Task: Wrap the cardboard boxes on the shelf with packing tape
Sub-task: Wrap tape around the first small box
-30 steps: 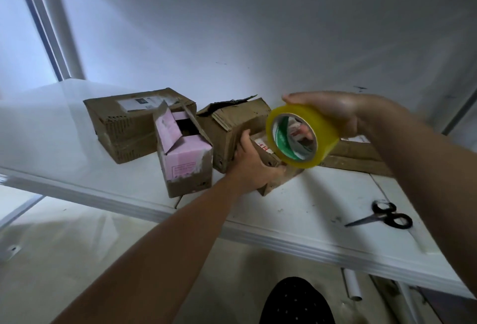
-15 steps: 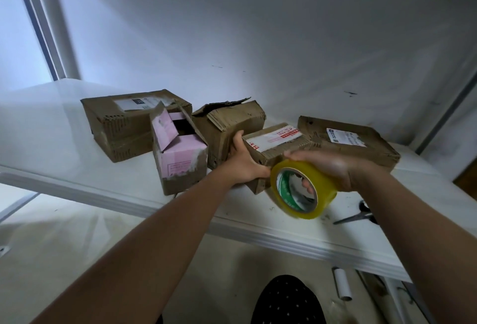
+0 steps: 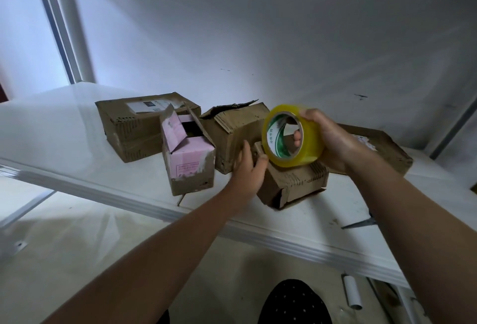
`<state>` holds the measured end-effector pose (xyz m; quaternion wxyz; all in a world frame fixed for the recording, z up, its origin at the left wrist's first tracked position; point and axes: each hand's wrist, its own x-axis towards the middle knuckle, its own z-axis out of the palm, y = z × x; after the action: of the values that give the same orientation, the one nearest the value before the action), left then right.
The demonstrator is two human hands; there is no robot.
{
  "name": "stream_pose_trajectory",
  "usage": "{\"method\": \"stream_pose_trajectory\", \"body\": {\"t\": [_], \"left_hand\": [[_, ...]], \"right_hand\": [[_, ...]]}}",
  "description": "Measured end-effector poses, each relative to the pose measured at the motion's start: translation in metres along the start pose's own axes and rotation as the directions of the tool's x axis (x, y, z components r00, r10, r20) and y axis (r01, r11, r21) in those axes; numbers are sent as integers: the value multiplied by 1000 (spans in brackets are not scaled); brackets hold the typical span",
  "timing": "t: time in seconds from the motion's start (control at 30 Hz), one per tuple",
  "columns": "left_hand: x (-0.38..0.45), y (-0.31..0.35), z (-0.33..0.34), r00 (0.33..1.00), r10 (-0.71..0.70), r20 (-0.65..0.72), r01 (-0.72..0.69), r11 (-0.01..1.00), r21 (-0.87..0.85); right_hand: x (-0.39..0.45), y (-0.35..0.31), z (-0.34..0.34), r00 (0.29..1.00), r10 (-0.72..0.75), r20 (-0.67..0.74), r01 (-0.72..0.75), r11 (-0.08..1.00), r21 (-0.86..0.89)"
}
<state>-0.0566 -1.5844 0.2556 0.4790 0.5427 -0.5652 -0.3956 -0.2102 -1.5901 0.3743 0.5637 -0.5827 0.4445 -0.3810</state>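
My right hand (image 3: 333, 142) grips a yellow roll of packing tape (image 3: 293, 139), fingers through its core, just above a small brown cardboard box (image 3: 294, 184) near the white shelf's (image 3: 129, 184) front edge. My left hand (image 3: 249, 168) holds the left end of that box, thumb on its top corner. Further left stand a pink-topped box (image 3: 189, 158) with an open flap, a torn brown box (image 3: 232, 130) and a larger labelled brown box (image 3: 134, 124). A flat labelled box (image 3: 384, 148) lies behind my right wrist.
Scissors (image 3: 358, 223) lie on the shelf at the right, mostly hidden by my right forearm. A white wall backs the shelf. White shelf posts (image 3: 64, 26) rise at the far left. A white tube (image 3: 352, 291) lies on the floor below.
My right hand has lifted the tape roll from in front of the small box to above its top. The left hand stays on the box's left end.
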Motion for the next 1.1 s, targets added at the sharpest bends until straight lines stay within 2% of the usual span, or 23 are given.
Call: {"method": "stream_pose_trajectory", "body": {"t": [0.07, 0.13, 0.2, 0.27, 0.4, 0.5, 0.57, 0.67, 0.77, 0.87, 0.93, 1.03, 1.1], "left_hand": [[-13, -6, -8, 989, 71, 128, -87, 988, 129], [-15, -8, -10, 981, 52, 186, -107, 949, 298], [-16, -5, -4, 986, 43, 159, -108, 899, 424], [-20, -5, 7, 989, 115, 97, -148, 860, 489], [-23, -5, 14, 971, 233, -41, -186, 858, 479], [-22, -4, 13, 962, 271, -27, -210, 802, 559], [-21, -5, 12, 970, 238, -48, -177, 828, 532], [-17, -5, 9, 990, 106, -95, -59, 912, 405], [-10, -6, 8, 992, 74, -100, -20, 888, 460], [-1, -4, 5, 995, 8, -95, 36, 893, 448], [6, -2, 4, 997, -6, -72, 38, 890, 454], [10, -1, 7, 998, -3, -61, 31, 883, 468], [10, -1, 8, 998, 13, -68, 22, 871, 491]], "right_hand": [[2, 5, 2, 1000, -4, 18, 5, 999, -46], [6, 7, 9, 1000, -21, 9, 22, 996, -88], [11, 7, 16, 999, -34, -16, 32, 995, -97], [14, 7, 18, 999, -29, -29, 26, 995, -96], [17, 10, 15, 999, -10, -31, 7, 996, -89], [19, 11, 12, 1000, -6, -27, 3, 995, -98], [21, 11, 10, 1000, -8, -19, 5, 992, -130], [24, 11, 14, 999, -15, -43, 8, 985, -174], [26, -3, 15, 991, 111, -71, -123, 972, -200], [13, -25, 1, 942, 334, 37, -297, 880, -370], [1, -24, -12, 911, 411, 35, -330, 776, -538], [-19, 1, -16, 846, 533, 14, -375, 614, -694], [-26, 20, -16, 845, 535, 13, -360, 586, -726]]}}
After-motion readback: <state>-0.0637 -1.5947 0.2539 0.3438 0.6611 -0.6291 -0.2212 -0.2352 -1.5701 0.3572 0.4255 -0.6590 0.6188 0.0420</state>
